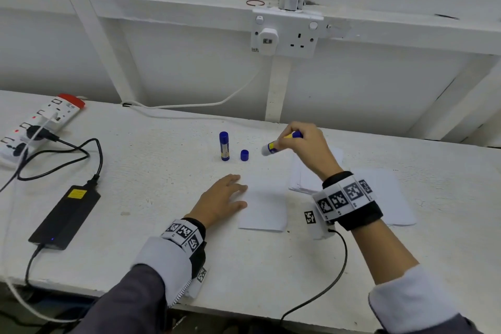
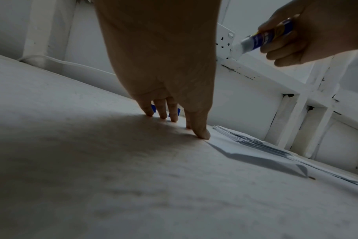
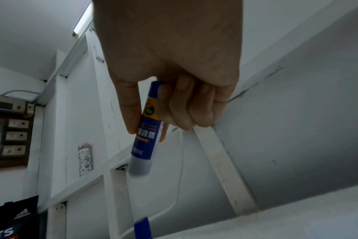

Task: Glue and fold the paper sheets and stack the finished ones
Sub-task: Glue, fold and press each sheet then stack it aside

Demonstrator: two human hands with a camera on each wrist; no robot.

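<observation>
A white paper sheet (image 1: 267, 200) lies flat on the white table (image 1: 151, 171). My left hand (image 1: 225, 199) rests on its left edge, fingers straight, fingertips (image 2: 202, 135) pressing down. My right hand (image 1: 303, 144) grips an uncapped blue glue stick (image 1: 279, 142), held in the air above the sheet's far end with its tip pointing left and down; the glue stick (image 3: 146, 129) sits between thumb and curled fingers. Its blue cap (image 1: 244, 155) stands on the table. A pile of paper sheets (image 1: 306, 176) lies under my right wrist, and more sheets (image 1: 390, 195) lie further right.
A second, capped glue stick (image 1: 224, 146) stands upright left of the cap. A black power adapter (image 1: 66, 214) with cables and a white power strip (image 1: 40, 122) occupy the table's left side. A wall socket (image 1: 284, 35) is mounted behind. A cable (image 1: 325, 287) hangs from my right wrist.
</observation>
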